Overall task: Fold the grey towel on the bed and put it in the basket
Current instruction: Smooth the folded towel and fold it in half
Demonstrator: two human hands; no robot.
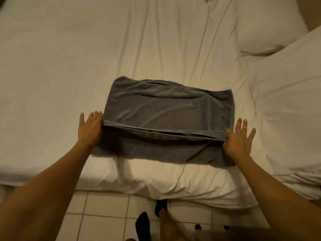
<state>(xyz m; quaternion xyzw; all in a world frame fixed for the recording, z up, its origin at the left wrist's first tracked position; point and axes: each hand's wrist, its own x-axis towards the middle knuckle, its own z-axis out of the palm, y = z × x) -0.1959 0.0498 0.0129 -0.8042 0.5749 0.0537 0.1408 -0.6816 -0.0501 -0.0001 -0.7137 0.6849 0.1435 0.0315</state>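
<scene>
bed (pixel 86 58): white sheet, creased, long wrinkles running from the far side toward the near edge. Fills most of the view. Near edge hangs over the floor.
pillows (pixel 286 110): two, white, on the right side of the bed. Big one near, smaller one (pixel 265 26) behind it at the far right corner. They touch.
floor (pixel 104 214): pale square tiles with dark grout, at the bottom of the view, below the bed edge.
towel (pixel 165 108): grey, on the bed near its near edge, roughly centred, well left of the big pillow. Lies as a wide rectangle, long side left-right. A top layer covers the far half; its free edge runs left-right across the middle, raised just off the lower layer, with shadow under it. Near half of the lower layer is dark with that shadow. Some soft wrinkles on the top layer. No basket in view.
arms: both bare, reaching in from the bottom corners to the towel's short ends.
left hand (pixel 90 129): at the towel's left end, on the raised edge. Fingers straight and spread; thumb side is hidden by the cloth, so cannot tell if it pinches the edge or only touches it.
right hand (pixel 239 138): at the towel's right end. Thumb and index finger pinch the raised edge; the other fingers splay outward, straight.
feet (pixel 142 223): in dark socks on the tiles, bottom centre, partly hidden by blur.
</scene>
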